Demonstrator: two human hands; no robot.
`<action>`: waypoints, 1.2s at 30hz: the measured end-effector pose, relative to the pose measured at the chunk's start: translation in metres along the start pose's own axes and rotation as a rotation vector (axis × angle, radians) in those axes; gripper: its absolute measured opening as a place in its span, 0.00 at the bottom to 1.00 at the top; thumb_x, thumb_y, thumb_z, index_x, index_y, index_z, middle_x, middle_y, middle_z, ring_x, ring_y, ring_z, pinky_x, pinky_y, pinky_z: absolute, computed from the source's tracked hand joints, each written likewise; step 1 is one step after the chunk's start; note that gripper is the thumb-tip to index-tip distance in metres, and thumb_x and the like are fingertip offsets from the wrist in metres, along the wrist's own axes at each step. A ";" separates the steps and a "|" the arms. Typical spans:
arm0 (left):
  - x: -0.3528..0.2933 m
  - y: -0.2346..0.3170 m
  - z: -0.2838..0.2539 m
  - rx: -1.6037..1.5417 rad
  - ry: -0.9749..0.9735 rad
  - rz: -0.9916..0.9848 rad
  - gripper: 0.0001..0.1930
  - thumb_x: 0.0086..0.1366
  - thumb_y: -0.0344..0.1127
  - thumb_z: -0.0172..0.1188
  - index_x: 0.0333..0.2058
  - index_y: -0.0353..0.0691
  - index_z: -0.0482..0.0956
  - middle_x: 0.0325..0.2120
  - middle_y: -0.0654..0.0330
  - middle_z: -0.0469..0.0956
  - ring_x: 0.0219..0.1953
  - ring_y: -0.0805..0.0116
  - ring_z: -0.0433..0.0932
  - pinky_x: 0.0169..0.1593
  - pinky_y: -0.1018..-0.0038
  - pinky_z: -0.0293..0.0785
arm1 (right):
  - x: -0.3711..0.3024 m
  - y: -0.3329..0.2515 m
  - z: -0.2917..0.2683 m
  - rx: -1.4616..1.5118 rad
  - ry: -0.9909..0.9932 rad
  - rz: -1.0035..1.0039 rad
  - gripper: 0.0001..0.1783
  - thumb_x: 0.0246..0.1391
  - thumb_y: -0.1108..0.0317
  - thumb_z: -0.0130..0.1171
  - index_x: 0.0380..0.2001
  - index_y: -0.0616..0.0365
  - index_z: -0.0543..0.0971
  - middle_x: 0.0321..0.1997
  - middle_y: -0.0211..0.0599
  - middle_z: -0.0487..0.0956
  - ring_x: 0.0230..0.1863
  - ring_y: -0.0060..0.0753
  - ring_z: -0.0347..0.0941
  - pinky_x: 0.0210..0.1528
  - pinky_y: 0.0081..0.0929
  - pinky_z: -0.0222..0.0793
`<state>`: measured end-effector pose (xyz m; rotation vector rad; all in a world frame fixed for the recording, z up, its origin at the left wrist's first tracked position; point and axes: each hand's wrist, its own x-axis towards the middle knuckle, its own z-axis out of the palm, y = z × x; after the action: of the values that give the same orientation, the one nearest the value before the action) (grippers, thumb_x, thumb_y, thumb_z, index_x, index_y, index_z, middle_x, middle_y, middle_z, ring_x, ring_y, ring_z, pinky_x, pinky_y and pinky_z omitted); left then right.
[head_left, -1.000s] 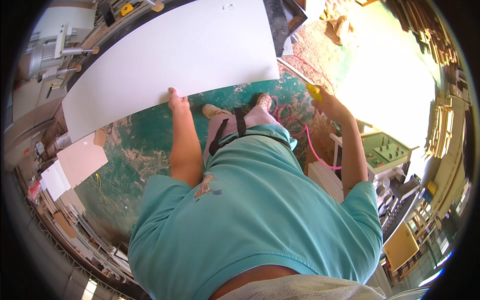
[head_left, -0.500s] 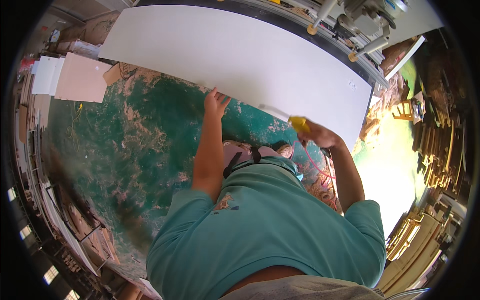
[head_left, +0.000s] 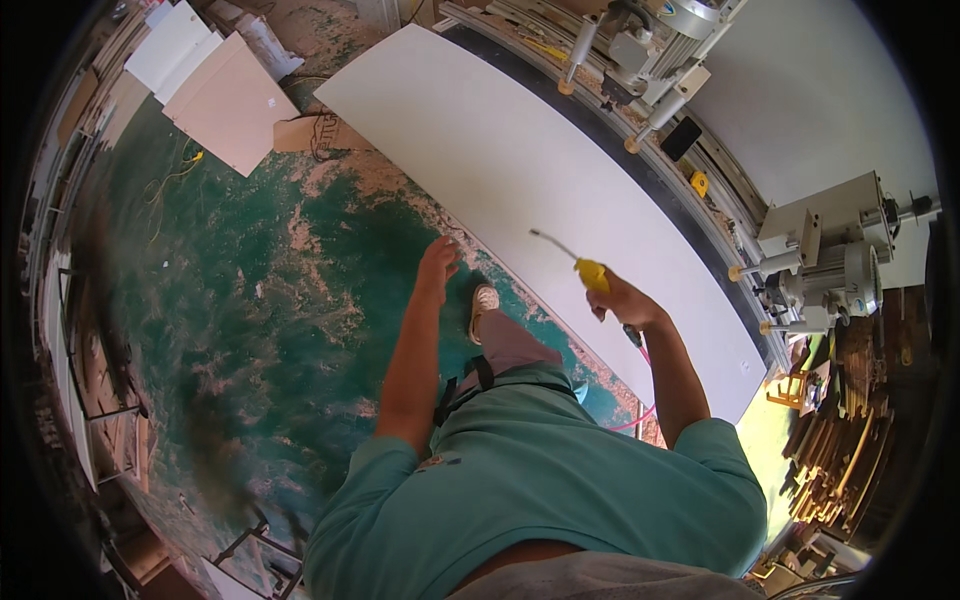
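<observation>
My right hand (head_left: 628, 304) grips a yellow air blow gun (head_left: 592, 274) with a thin, bent metal nozzle. The nozzle is over a long white board (head_left: 520, 165), apart from its surface as far as I can see. From the gun's lower end a pink hose (head_left: 643, 413) runs down beside my body. Off the board's near edge, my left hand (head_left: 436, 264) hangs over the floor with loosely bent fingers and nothing in it.
Behind the board runs a dark machine bed with motor units (head_left: 845, 285) and a yellow tape measure (head_left: 699, 183). Pinkish panels (head_left: 228, 105) and a cardboard piece (head_left: 290, 134) sit far left. Sawdust covers parts of the green floor (head_left: 250, 300). Timber (head_left: 850, 440) is stacked at right.
The view has turned, bringing more of the machine in at right. My left hand has come off the board's edge. The blow gun now reaches over the board, and one foot has stepped forward.
</observation>
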<state>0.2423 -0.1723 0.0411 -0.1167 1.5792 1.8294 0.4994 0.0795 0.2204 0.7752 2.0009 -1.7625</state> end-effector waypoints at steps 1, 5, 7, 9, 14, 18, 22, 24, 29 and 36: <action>0.017 0.008 -0.019 -0.007 0.016 -0.016 0.20 0.70 0.39 0.54 0.58 0.40 0.71 0.49 0.58 0.79 0.49 0.63 0.78 0.53 0.66 0.73 | 0.038 -0.016 -0.013 0.030 0.375 0.036 0.31 0.63 0.63 0.53 0.64 0.61 0.57 0.29 0.29 0.70 0.27 0.22 0.66 0.33 0.25 0.68; 0.078 0.031 -0.111 -0.088 0.106 -0.064 0.22 0.69 0.37 0.54 0.60 0.41 0.69 0.52 0.57 0.77 0.50 0.62 0.78 0.52 0.68 0.73 | 0.156 -0.093 -0.011 -0.018 -0.016 -0.044 0.31 0.60 0.65 0.54 0.63 0.59 0.59 0.26 0.29 0.72 0.25 0.22 0.67 0.30 0.23 0.66; 0.085 0.034 -0.179 -0.074 0.312 -0.106 0.21 0.69 0.36 0.54 0.60 0.41 0.69 0.52 0.56 0.76 0.50 0.61 0.77 0.53 0.66 0.72 | 0.235 -0.144 -0.020 -0.044 -0.266 -0.063 0.32 0.58 0.66 0.55 0.64 0.59 0.60 0.27 0.31 0.74 0.27 0.22 0.71 0.30 0.22 0.66; 0.065 0.044 -0.227 0.040 0.528 -0.317 0.22 0.69 0.39 0.55 0.59 0.41 0.70 0.50 0.57 0.77 0.49 0.62 0.77 0.54 0.64 0.71 | 0.305 -0.187 -0.022 -0.142 -0.150 -0.007 0.32 0.60 0.67 0.54 0.65 0.58 0.58 0.27 0.31 0.72 0.27 0.22 0.68 0.29 0.23 0.65; 0.019 0.074 -0.344 -0.001 0.898 -0.377 0.22 0.66 0.44 0.58 0.57 0.45 0.72 0.43 0.60 0.79 0.42 0.67 0.78 0.39 0.71 0.72 | 0.449 -0.298 -0.022 -0.174 -0.463 -0.114 0.31 0.58 0.66 0.57 0.62 0.57 0.60 0.27 0.29 0.70 0.24 0.18 0.66 0.27 0.21 0.64; 0.012 0.101 -0.374 -0.144 0.989 -0.311 0.23 0.65 0.42 0.60 0.57 0.46 0.71 0.42 0.61 0.80 0.40 0.68 0.79 0.36 0.74 0.71 | 0.584 -0.345 -0.065 -0.117 0.612 -0.130 0.27 0.59 0.64 0.58 0.57 0.60 0.61 0.29 0.32 0.73 0.24 0.22 0.70 0.24 0.25 0.66; 0.034 0.114 -0.413 -0.222 1.019 -0.395 0.23 0.64 0.40 0.60 0.57 0.46 0.71 0.43 0.62 0.80 0.41 0.67 0.80 0.37 0.75 0.72 | 0.574 -0.381 0.017 -0.157 -0.344 -0.112 0.26 0.59 0.67 0.56 0.57 0.61 0.62 0.27 0.32 0.73 0.24 0.22 0.70 0.26 0.23 0.67; 0.071 0.122 -0.437 -0.221 0.914 -0.342 0.23 0.64 0.40 0.59 0.57 0.46 0.71 0.43 0.63 0.80 0.43 0.66 0.80 0.40 0.73 0.73 | 0.580 -0.374 0.026 -0.204 -0.372 -0.089 0.27 0.59 0.68 0.55 0.60 0.59 0.62 0.27 0.32 0.74 0.23 0.21 0.70 0.26 0.22 0.66; 0.203 0.185 -0.467 -0.056 0.599 -0.322 0.21 0.65 0.41 0.59 0.55 0.44 0.72 0.42 0.61 0.80 0.43 0.67 0.79 0.43 0.71 0.72 | 0.541 -0.393 0.044 -0.262 0.220 -0.009 0.35 0.61 0.63 0.55 0.67 0.57 0.56 0.30 0.34 0.74 0.25 0.24 0.70 0.28 0.25 0.69; 0.383 0.281 -0.446 0.124 0.231 -0.199 0.21 0.69 0.40 0.53 0.58 0.40 0.70 0.45 0.58 0.80 0.45 0.65 0.79 0.45 0.73 0.73 | 0.426 -0.329 0.080 -0.186 0.592 0.178 0.33 0.60 0.65 0.57 0.65 0.57 0.59 0.28 0.34 0.75 0.26 0.25 0.73 0.29 0.28 0.70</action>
<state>-0.3636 -0.4023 -0.0262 -0.4263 1.7662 1.6045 -0.0442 0.0470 0.2110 1.4883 2.3139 -1.3171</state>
